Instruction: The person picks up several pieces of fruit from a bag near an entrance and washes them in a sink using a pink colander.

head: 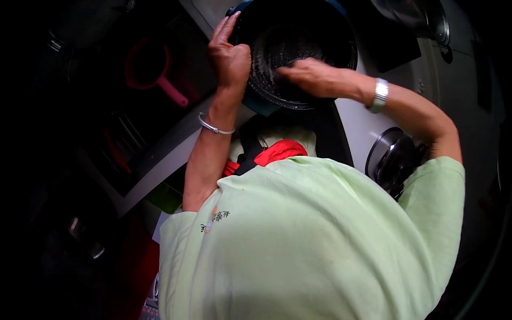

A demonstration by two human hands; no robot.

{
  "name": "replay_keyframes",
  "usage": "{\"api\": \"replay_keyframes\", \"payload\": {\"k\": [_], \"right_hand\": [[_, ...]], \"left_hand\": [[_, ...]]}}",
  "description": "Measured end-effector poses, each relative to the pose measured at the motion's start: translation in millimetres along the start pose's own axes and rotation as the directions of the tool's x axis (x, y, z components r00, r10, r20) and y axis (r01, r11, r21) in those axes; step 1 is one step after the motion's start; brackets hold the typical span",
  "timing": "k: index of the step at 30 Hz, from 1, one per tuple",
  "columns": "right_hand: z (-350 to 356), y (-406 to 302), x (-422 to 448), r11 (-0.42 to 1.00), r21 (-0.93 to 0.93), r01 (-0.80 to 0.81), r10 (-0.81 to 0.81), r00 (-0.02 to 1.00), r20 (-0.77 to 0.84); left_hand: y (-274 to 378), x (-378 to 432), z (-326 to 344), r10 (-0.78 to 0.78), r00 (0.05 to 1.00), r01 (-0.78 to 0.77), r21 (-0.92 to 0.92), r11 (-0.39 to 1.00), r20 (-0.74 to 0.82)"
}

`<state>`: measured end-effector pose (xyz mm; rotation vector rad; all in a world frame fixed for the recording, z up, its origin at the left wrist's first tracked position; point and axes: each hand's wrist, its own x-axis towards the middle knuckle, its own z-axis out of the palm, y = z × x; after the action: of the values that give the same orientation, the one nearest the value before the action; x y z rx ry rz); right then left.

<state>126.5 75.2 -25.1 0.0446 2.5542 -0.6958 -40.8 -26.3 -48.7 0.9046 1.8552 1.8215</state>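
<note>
A deep pot [296,107] with a dark inner wall and a blue outside is tilted towards me at the top of the view. White suds or streaks cover part of its inside. My left hand [230,60] grips the pot's left rim, with the fingers stretched along the outer edge. Inside the pot is my right hand [316,78], its fingers curled down against the inner surface. The hand is slightly blurred, and whatever may be under the fingers is hidden.
A pink plastic dipper [172,90] lies in the dark area on the left. To the right, a dark, shiny round lid or pan [388,158] sits beside my right elbow. A metal pot [424,20] stands at the upper right. The pale counter edge [164,168] runs along the left.
</note>
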Motion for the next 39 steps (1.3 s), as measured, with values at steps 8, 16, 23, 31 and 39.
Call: {"api": "replay_keyframes", "payload": {"k": [8, 16, 23, 31, 39], "right_hand": [[-32, -3, 27, 0.999, 0.017, 0.036, -0.024, 0.872, -0.489], [-52, -84, -69, 0.972, 0.226, 0.062, 0.116, 0.709, -0.696], [42, -150, -43, 0.620, 0.784, -0.023, 0.320, 0.920, -0.227], [125, -150, -19, 0.290, 0.903, -0.318, 0.222, 0.940, 0.260], [100, -176, -1, 0.317, 0.884, -0.344, 0.218, 0.934, 0.285]], "left_hand": [[-7, 7, -1, 0.024, 0.993, -0.018, -0.056, 0.998, 0.113], [40, -72, -66, -0.084, 0.967, 0.065, 0.085, 0.994, 0.241], [19, -158, -158, -0.291, 0.649, 0.158, 0.250, 0.955, 0.703], [17, -183, -265, -0.445, 0.515, 0.371, 0.277, 0.886, 0.733], [15, -159, -351, -0.472, 0.469, 0.348, 0.335, 0.875, 0.747]]}}
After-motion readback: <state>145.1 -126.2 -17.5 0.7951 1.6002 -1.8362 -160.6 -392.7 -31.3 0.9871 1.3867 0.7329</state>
